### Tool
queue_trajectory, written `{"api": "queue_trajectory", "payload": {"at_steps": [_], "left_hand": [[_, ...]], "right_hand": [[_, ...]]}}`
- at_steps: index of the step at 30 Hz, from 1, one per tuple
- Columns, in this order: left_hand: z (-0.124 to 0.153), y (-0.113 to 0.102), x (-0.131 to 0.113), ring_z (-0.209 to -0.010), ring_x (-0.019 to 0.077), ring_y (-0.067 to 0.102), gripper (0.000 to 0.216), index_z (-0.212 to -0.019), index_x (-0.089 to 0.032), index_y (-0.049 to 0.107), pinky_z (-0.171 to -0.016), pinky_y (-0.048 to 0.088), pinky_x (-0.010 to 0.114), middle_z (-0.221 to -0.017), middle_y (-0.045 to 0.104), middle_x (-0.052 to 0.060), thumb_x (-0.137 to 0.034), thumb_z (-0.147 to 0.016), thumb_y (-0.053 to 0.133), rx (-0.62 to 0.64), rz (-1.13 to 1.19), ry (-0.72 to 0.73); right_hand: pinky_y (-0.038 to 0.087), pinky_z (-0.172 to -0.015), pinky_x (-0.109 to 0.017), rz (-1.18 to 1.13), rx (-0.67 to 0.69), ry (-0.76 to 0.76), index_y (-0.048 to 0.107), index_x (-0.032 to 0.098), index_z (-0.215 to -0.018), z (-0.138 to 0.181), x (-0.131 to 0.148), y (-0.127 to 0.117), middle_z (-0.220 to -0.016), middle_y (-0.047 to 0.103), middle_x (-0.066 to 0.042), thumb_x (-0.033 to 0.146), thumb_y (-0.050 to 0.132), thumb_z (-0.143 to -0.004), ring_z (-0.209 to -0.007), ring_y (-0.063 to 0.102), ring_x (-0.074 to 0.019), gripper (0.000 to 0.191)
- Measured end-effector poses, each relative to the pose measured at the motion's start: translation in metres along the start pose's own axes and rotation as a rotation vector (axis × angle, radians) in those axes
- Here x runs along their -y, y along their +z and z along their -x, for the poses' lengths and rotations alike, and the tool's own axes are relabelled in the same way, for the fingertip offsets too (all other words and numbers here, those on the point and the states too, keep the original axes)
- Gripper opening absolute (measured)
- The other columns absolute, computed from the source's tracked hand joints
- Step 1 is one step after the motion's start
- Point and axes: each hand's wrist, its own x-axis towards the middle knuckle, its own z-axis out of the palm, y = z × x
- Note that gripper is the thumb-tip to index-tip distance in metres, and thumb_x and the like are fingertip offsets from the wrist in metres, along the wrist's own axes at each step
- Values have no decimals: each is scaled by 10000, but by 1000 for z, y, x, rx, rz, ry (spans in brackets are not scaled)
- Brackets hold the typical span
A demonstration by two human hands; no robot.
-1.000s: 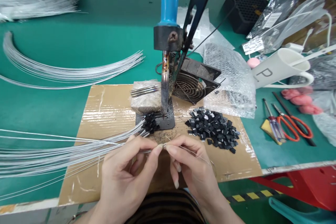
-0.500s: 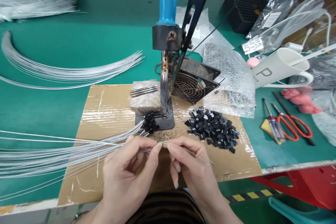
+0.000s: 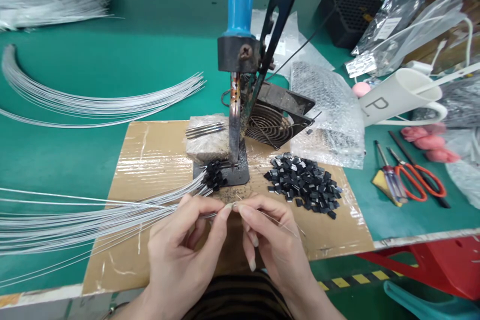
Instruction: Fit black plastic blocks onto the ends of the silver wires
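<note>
My left hand (image 3: 187,247) is closed, thumb and index finger pinching the end of a thin white wire (image 3: 146,205). My right hand (image 3: 275,237) pinches at the same spot, fingertips almost touching the left ones; a fine thread-like wire (image 3: 288,228) trails from it to the right. What lies between the fingertips is too small to make out. Left of the hands runs a bundle of white wires (image 3: 75,223), ending in small black connectors (image 3: 214,176) beneath the tip of a blue-handled soldering iron (image 3: 240,10). A pile of loose black connectors (image 3: 305,185) lies to the right.
The iron hangs from a black stand arm (image 3: 277,15) before a small fan (image 3: 275,120). Under everything is a cardboard sheet (image 3: 138,160). Farther out are another wire bundle (image 3: 112,105), bubble wrap (image 3: 330,105), a white mug (image 3: 397,95), a screwdriver (image 3: 392,175) and orange-handled scissors (image 3: 412,182).
Almost nothing differs. The white wires at the left have shifted slightly, and both hands keep their pinch at the same place.
</note>
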Motion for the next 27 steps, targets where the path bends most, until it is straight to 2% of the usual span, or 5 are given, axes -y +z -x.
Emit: {"api": "queue_trajectory", "payload": {"at_steps": [13,17,20,24,27], "left_hand": [[2,5,-2,-498,93,615,59,-898,-229,710,-485,469,185,-651,693,-44,-211,-952,695,-33,50,-30],[1,3,0,-563,103,656,47,-901,-224,733,-523,488,180,-702,732,-25,-249,-938,716,-29,71,-99],[-1,2,-3,-603,91,655,63,-898,-222,742,-560,483,163,-729,737,-25,-276,-927,726,-52,84,-178],[-3,2,-11,-670,97,671,94,-900,-229,763,-632,495,166,-768,746,-24,-319,-888,743,-78,133,-324],[-3,1,-14,-660,103,656,112,-878,-228,769,-628,488,181,-756,738,-24,-336,-877,741,-77,124,-345]], "right_hand": [[340,-311,-111,-69,-81,-42,843,197,-814,5,-14,11,-476,519,75,347,862,-839,-296,454,-27,153],[381,-323,-146,20,-65,-85,862,221,-900,7,-11,4,-588,570,50,407,801,-901,-344,515,-46,196],[468,-410,-191,345,-66,-303,859,264,-1029,8,3,-16,-778,636,14,436,660,-1012,-445,618,-66,263],[538,-571,-259,1180,-320,-723,829,223,-1061,3,26,-48,-865,708,-28,195,746,-949,-661,642,-132,142],[574,-731,-338,1552,-274,-911,797,162,-1032,-3,33,-61,-832,722,-48,126,724,-952,-765,641,-186,114]]}}
